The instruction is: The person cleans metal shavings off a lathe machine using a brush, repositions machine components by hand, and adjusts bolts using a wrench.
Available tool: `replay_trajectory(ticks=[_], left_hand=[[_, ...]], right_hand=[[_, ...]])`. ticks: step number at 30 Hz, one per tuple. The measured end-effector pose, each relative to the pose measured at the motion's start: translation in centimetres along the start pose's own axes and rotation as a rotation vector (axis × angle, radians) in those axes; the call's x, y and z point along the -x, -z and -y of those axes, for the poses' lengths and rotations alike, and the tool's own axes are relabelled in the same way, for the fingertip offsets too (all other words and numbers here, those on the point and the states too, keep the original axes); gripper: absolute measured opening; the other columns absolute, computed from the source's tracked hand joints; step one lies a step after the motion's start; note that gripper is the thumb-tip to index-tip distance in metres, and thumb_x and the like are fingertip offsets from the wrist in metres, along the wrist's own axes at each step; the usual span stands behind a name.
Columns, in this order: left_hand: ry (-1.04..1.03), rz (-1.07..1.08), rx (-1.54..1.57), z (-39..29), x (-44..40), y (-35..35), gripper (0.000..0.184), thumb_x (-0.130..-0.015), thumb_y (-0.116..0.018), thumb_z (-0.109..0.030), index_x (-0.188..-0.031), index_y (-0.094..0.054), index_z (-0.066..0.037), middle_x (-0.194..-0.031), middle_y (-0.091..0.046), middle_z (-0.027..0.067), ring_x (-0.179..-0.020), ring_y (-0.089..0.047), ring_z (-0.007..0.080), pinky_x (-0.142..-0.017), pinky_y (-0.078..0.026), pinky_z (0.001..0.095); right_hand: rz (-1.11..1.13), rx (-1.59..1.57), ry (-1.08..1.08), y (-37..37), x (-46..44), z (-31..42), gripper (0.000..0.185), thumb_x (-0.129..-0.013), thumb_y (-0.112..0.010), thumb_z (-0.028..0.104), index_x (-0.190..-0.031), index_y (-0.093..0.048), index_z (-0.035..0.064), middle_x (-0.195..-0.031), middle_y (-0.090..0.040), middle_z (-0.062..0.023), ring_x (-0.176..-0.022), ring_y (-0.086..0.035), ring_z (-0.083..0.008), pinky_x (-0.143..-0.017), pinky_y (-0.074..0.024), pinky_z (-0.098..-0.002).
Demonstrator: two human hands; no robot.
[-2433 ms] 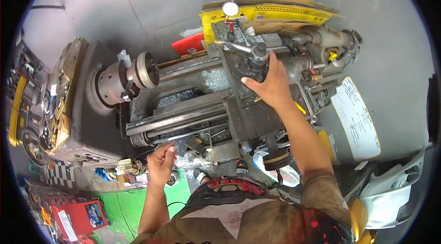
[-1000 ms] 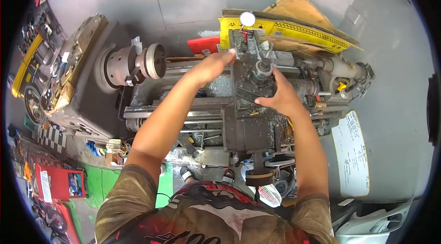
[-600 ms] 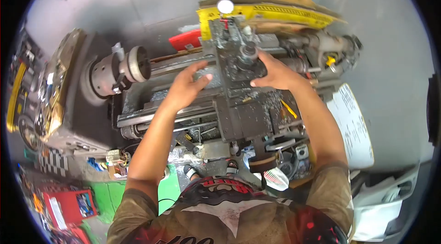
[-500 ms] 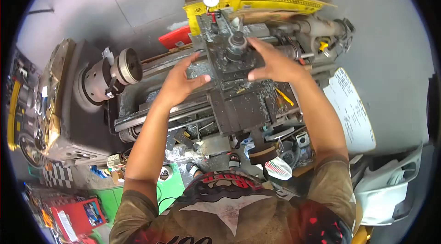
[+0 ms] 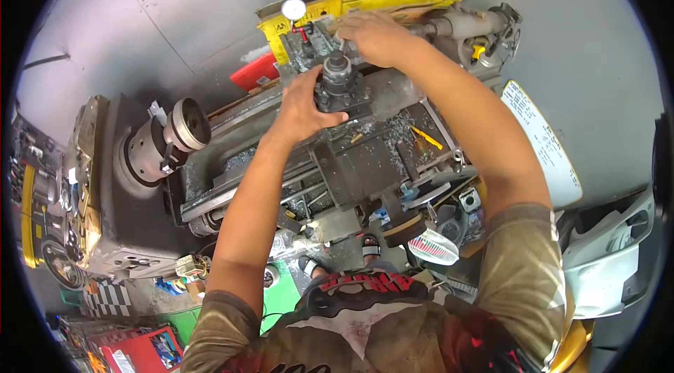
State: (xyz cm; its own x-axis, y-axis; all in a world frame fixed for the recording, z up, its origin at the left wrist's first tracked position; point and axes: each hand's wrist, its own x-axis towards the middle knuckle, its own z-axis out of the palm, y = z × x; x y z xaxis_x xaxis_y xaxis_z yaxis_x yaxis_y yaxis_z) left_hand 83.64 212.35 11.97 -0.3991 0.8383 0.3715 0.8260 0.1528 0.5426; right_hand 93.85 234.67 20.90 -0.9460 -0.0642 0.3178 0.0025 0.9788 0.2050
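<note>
On a metal lathe, the round-topped tool post [image 5: 338,72] stands on the cross slide, with metal chips around it. My left hand [image 5: 302,110] lies along the tool post's left side, thumb spread toward the front and fingers pointing to the back. My right hand [image 5: 379,37] reaches past the tool post to its rear, its fingers bent over the upper end of the tool post lever [image 5: 342,44]; the fingertips are partly hidden. A dial indicator [image 5: 293,9] on a red clamp stands just left of that hand.
The lathe chuck [image 5: 151,148] is at the left and the tailstock [image 5: 470,23] at the back right. A yellow pen-like tool [image 5: 426,137] lies among chips on the carriage. A small fan [image 5: 434,247] sits below, and a whiteboard [image 5: 540,141] leans at the right.
My right hand has moved back and left, from beside the tool post to behind it. My left hand has come right, up against the tool post. The camera view has shifted slightly.
</note>
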Motion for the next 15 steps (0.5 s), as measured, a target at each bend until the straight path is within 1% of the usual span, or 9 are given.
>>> replay_trajectory(ticks=[1,5,7,8,10,11,12,13,15], left_hand=[[-0.001,0.015,0.006,0.1,0.0,-0.2,0.104,-0.062,-0.092,-0.028,-0.149,-0.043,0.002,-0.145,-0.055,0.0218,-0.13,-0.053,0.0359,-0.113,-0.039,0.0443],[0.016,0.016,0.061,0.9,-0.3,-0.5,0.108,-0.063,-0.092,-0.037,-0.15,-0.041,0.002,-0.144,-0.055,0.0215,-0.133,-0.051,0.0357,-0.114,-0.037,0.0478],[-0.053,-0.057,-0.034,1.2,0.0,-0.6,0.111,-0.064,-0.092,-0.038,-0.152,-0.038,0.002,-0.148,-0.052,0.0226,-0.136,-0.049,0.0361,-0.115,-0.035,0.0476],[-0.056,-0.057,-0.029,1.0,0.5,0.3,0.111,-0.064,-0.092,-0.038,-0.152,-0.038,0.002,-0.148,-0.052,0.0226,-0.136,-0.049,0.0361,-0.115,-0.035,0.0476],[-0.124,-0.086,-0.397,-1.4,2.3,4.1,0.096,-0.072,-0.088,-0.036,-0.149,-0.045,0.002,-0.146,-0.055,0.0226,-0.133,-0.054,0.0357,-0.113,-0.039,0.0456],[-0.079,-0.042,-0.264,-4.5,2.9,7.0,0.082,-0.076,-0.085,-0.033,-0.142,-0.053,0.002,-0.139,-0.061,0.0208,-0.124,-0.06,0.0348,-0.107,-0.044,0.0446],[-0.028,0.002,-0.13,-8.1,3.6,10.2,0.067,-0.08,-0.083,-0.031,-0.135,-0.06,0.002,-0.131,-0.066,0.019,-0.116,-0.065,0.034,-0.101,-0.049,0.0437],[-0.14,-0.146,0.004,-11.2,4.9,12.2,0.031,-0.084,-0.08,-0.024,-0.103,-0.074,-0.001,-0.096,-0.075,0.0114,-0.082,-0.069,0.0295,-0.081,-0.054,0.037],[-0.424,-0.182,-0.157,-16.3,8.5,15.4,0.024,-0.083,-0.079,-0.025,-0.09,-0.072,-0.004,-0.078,-0.065,0.0035,-0.066,-0.053,0.022,-0.066,-0.046,0.0358]], right_hand=[[0.009,-0.006,-0.013,0.3,0.5,0.7,0.045,-0.08,-0.059,0.005,-0.125,-0.064,0.0049,-0.141,-0.06,-0.0186,-0.127,-0.056,-0.0393,-0.104,-0.0466,-0.0441],[0.395,-0.022,-0.131,5.1,2.9,5.6,0.016,-0.083,-0.059,0.009,-0.096,-0.068,0.0057,-0.115,-0.071,-0.0146,-0.101,-0.066,-0.0392,-0.083,-0.051,-0.0463],[0.026,-0.15,-0.104,4.3,3.5,3.7,0.01,-0.084,-0.059,0.011,-0.082,-0.066,0.0041,-0.096,-0.072,-0.0144,-0.083,-0.065,-0.0389,-0.074,-0.05,-0.0472],[0.029,-0.145,-0.108,4.6,4.1,2.9,0.01,-0.084,-0.059,0.011,-0.082,-0.066,0.0041,-0.096,-0.072,-0.0144,-0.083,-0.065,-0.0389,-0.074,-0.05,-0.0472],[-0.21,-0.338,-0.248,5.9,5.4,1.2,0.01,-0.084,-0.057,0.01,-0.084,-0.065,0.0033,-0.091,-0.071,-0.014,-0.079,-0.062,-0.0363,-0.073,-0.0495,-0.0465],[-0.058,-0.335,-0.378,7.1,6.8,1.3,0.011,-0.085,-0.054,0.007,-0.086,-0.063,0.0017,-0.088,-0.07,-0.0132,-0.077,-0.061,-0.0355,-0.072,-0.0494,-0.0455],[0.114,-0.343,-0.398,6.9,8.5,0.7,0.014,-0.085,-0.053,0.006,-0.091,-0.065,0.0032,-0.089,-0.071,-0.0117,-0.078,-0.063,-0.0338,-0.073,-0.0501,-0.0444],[0.289,-0.375,-0.427,5.6,10.7,0.5,0.016,-0.084,-0.053,0.007,-0.093,-0.066,0.004,-0.09,-0.072,-0.0111,-0.079,-0.063,-0.033,-0.074,-0.0506,-0.0443],[0.573,-0.379,-0.451,4.4,14.9,2.3,0.02,-0.085,-0.058,0.011,-0.101,-0.068,0.0057,-0.093,-0.073,-0.0105,-0.082,-0.066,-0.0311,-0.076,-0.0518,-0.0436]])
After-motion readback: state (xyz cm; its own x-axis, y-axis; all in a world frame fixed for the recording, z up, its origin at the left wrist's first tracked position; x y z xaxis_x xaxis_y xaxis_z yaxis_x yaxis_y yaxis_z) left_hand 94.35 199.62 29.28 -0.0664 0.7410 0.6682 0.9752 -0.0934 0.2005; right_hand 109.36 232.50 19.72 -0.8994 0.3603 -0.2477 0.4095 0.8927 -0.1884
